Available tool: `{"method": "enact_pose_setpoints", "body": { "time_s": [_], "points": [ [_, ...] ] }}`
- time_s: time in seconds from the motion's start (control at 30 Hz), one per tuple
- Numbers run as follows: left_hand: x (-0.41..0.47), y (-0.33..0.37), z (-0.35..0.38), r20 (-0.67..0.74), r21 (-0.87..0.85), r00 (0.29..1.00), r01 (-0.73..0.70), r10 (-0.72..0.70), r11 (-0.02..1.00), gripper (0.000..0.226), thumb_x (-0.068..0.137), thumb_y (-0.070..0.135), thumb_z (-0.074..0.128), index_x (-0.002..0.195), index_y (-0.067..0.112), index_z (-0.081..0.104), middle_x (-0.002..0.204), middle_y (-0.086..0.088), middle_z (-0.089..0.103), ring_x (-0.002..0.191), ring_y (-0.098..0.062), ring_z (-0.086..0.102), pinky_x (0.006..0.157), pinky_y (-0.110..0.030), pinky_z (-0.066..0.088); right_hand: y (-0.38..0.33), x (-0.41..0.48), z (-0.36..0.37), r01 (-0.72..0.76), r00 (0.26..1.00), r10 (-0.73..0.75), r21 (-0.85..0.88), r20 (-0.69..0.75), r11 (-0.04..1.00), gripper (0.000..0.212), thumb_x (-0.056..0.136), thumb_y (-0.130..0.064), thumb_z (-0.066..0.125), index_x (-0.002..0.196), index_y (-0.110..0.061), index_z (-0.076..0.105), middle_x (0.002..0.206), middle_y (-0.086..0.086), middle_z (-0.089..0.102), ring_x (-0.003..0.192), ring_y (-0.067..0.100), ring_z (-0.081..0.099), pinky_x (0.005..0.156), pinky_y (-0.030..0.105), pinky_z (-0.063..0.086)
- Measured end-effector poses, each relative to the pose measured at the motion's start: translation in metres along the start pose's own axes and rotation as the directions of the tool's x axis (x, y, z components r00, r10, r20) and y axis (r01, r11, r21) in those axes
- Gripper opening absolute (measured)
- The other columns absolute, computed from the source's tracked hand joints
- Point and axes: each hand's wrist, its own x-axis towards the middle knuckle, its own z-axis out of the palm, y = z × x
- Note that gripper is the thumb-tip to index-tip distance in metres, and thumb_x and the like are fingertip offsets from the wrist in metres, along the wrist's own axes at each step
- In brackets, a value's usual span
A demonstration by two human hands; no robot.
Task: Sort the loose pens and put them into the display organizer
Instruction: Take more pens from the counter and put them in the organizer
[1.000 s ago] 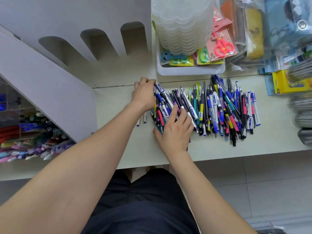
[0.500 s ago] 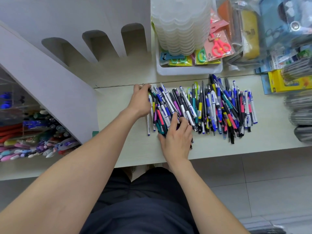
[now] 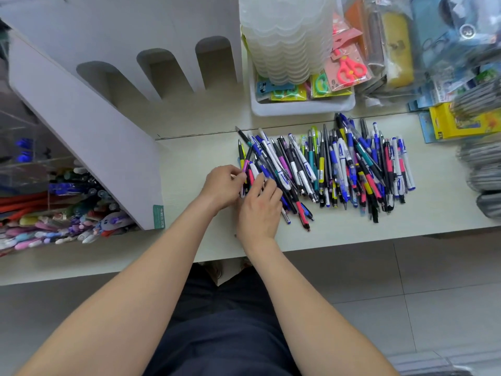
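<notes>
left hand [image 3: 223, 185], right hand [image 3: 260, 210] grip pens [image 3: 250, 172] at 9 o'clock of pile [image 3: 339, 169]; bunch matching ones, tips level.

No word can be read in full. Several white barrels among the loose pens [image 3: 325, 169] carry a blue printed mark, too small to make out. A green label [image 3: 158, 216] on the lower corner of the display organizer [image 3: 89, 126] bears fine print, illegible. The yellow pack [image 3: 458, 123] at the right shows dark characters at its lower left corner, blurred.
</notes>
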Motion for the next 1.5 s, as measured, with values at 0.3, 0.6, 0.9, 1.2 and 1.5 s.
{"method": "enact_pose_setpoints", "body": {
  "time_s": [0.3,0.6,0.9,1.2,1.5],
  "points": [
    [-0.017,-0.020,0.000,0.000,-0.257,0.975,0.216,-0.223,0.942,0.009,0.097,0.013,0.076,0.094,0.013,0.067,0.082,-0.015,0.077,0.069,-0.030,0.079,0.070,-0.049,0.068,0.009,-0.008,0.001,0.046,0.996,-0.045,-0.004,0.076,0.999,0.086,0.091,-0.046,0.064,0.158,-0.002,0.032,0.149,0.019,0.042,0.125,0.039,0.046,0.096,0.052,0.045],
    [-0.029,-0.043,-0.004,0.148,0.129,0.938,0.295,-0.312,0.947,0.023,0.075,0.013,0.056,0.081,0.003,0.076,0.070,-0.015,0.077,0.065,-0.035,0.077,0.067,-0.049,0.068,0.021,-0.016,-0.010,0.110,0.959,-0.084,-0.082,0.269,0.991,0.111,0.083,-0.030,0.080,0.164,-0.005,0.007,0.150,0.024,0.034,0.128,0.040,0.047,0.106,0.043,0.044],
    [-0.018,-0.036,0.007,-0.236,0.189,0.971,-0.001,0.047,0.982,0.027,0.108,0.028,0.053,0.120,0.005,0.048,0.111,-0.019,0.065,0.098,-0.042,0.062,0.074,-0.042,0.044,0.042,-0.014,-0.010,0.197,0.976,-0.203,0.090,0.072,0.976,0.074,0.095,-0.043,0.074,0.152,-0.006,0.044,0.120,0.012,0.063,0.095,0.027,0.066,0.069,0.038,0.054],
    [-0.004,-0.034,0.001,-0.293,0.126,0.956,0.056,-0.017,0.990,0.029,0.104,0.021,0.053,0.125,0.008,0.038,0.097,-0.015,0.060,0.083,-0.039,0.059,0.069,-0.044,0.048,0.054,-0.028,-0.007,0.160,0.964,-0.196,0.196,0.181,0.968,0.051,0.098,-0.033,0.070,0.135,-0.012,0.042,0.102,0.009,0.067,0.085,0.031,0.067,0.061,0.035,0.040],
    [-0.033,-0.050,0.002,-0.084,0.134,0.991,0.118,-0.108,0.984,0.036,0.090,0.009,0.067,0.114,0.010,0.039,0.086,-0.003,0.054,0.082,-0.030,0.059,0.068,-0.037,0.044,0.036,-0.017,-0.009,0.090,0.977,-0.137,0.266,0.164,0.960,0.080,0.095,-0.048,0.073,0.152,-0.007,0.035,0.131,0.017,0.059,0.109,0.036,0.065,0.078,0.041,0.049]
  ]
}}
